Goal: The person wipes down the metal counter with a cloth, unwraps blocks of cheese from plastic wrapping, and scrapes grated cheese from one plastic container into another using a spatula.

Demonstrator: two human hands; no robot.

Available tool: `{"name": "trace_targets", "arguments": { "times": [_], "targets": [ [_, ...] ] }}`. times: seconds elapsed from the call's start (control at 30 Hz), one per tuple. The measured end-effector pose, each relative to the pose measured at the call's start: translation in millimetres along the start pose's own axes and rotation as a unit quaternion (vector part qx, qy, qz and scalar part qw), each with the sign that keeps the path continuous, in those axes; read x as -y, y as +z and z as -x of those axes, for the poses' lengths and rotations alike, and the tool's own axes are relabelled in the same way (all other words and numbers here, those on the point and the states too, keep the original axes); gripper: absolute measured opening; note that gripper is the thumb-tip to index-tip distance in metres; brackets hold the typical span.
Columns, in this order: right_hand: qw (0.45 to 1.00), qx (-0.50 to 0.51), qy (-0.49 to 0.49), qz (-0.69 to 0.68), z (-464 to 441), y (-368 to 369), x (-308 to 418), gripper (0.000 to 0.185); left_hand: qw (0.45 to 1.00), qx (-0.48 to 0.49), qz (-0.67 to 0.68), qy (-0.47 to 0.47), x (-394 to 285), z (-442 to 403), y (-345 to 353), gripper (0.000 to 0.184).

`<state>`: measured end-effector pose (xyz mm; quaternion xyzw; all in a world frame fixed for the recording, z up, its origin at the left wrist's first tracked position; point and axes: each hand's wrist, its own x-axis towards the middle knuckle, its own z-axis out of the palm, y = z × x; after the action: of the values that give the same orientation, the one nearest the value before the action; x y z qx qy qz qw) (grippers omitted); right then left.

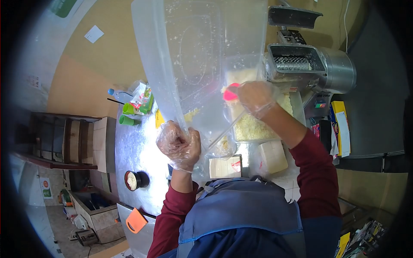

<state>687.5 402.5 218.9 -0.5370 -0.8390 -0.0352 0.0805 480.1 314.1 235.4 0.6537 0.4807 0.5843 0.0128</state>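
Observation:
My left hand (pixel 180 146), in a clear plastic glove, grips the edge of a large translucent plastic bin (pixel 195 51) that is tilted up. Gloved as well, my right hand (pixel 257 99) is closed on a pink scraper (pixel 231 93) at the bin's lower right part. Some pale yellow shreds (pixel 191 114) cling inside the bin. Below my right hand lies a clear tray of grated cheese (pixel 256 128). Wrapped pale blocks (pixel 272 157) and a block with a red label (pixel 225 167) lie nearer my body.
A metal grating machine (pixel 297 63) stands at the upper right. Green cups (pixel 128 120), a bottle (pixel 118 93) and packets are on the left of the metal table (pixel 129 150). A dark bowl (pixel 137 180) with white contents and an orange scraper (pixel 136 221) are lower left.

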Motion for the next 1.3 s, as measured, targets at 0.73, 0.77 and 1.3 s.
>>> {"name": "trace_targets", "arguments": {
  "times": [0.73,0.77,1.3],
  "targets": [
    [0.995,0.088,0.005,-0.043,20,16,-37,0.031,0.995,0.040,-0.069,0.053,-16,-5,15,0.031],
    [0.995,0.088,0.005,-0.042,25,8,-35,0.031,0.996,0.041,-0.058,0.050,-11,-3,15,0.031],
    [0.984,-0.156,0.078,0.042,12,-51,-17,0.041,0.998,0.034,-0.039,0.025,-17,-6,15,0.034]
  ]
}}
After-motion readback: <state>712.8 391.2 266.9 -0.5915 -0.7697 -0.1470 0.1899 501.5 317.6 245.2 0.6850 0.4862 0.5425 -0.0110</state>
